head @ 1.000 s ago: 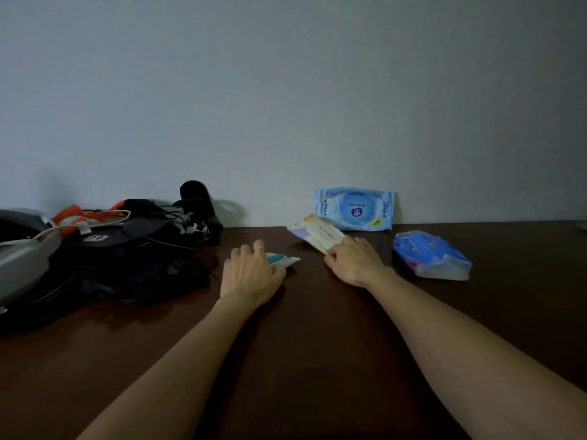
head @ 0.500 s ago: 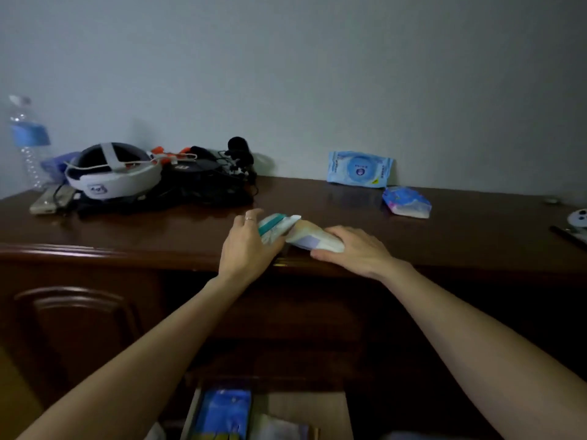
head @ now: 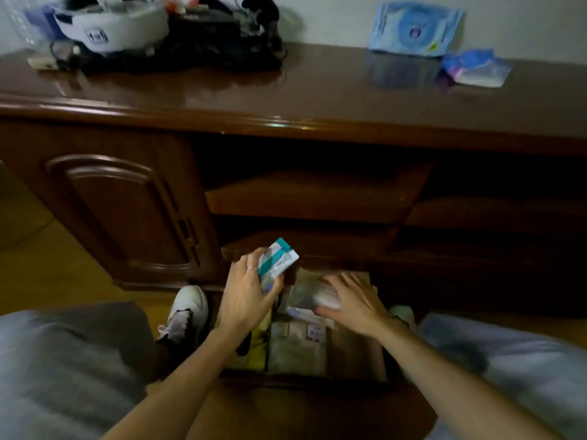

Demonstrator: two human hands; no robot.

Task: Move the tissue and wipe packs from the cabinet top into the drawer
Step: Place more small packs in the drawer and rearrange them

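My left hand (head: 246, 296) grips a small white pack with a teal stripe (head: 275, 261) above the left side of the open drawer (head: 305, 377). My right hand (head: 351, 301) is down in the drawer, fingers curled around a pale pack (head: 325, 296) that is blurred. Several packs lie inside the drawer under both hands. On the dark wooden cabinet top (head: 317, 90), a light blue wipe pack (head: 414, 28) leans against the wall at the far right. A blue-and-white tissue pack (head: 476, 68) lies just right of it.
A white headset (head: 111, 25) and a tangle of black gear and cables (head: 216, 36) crowd the far left of the cabinet top. A closed cabinet door (head: 124, 214) is left of the open shelves (head: 314, 198). My knees and a white shoe (head: 187, 308) flank the drawer.
Both hands came down from the cabinet's front edge into the open drawer, each carrying its pack. The view tilted down, so the drawer now fills the lower middle.
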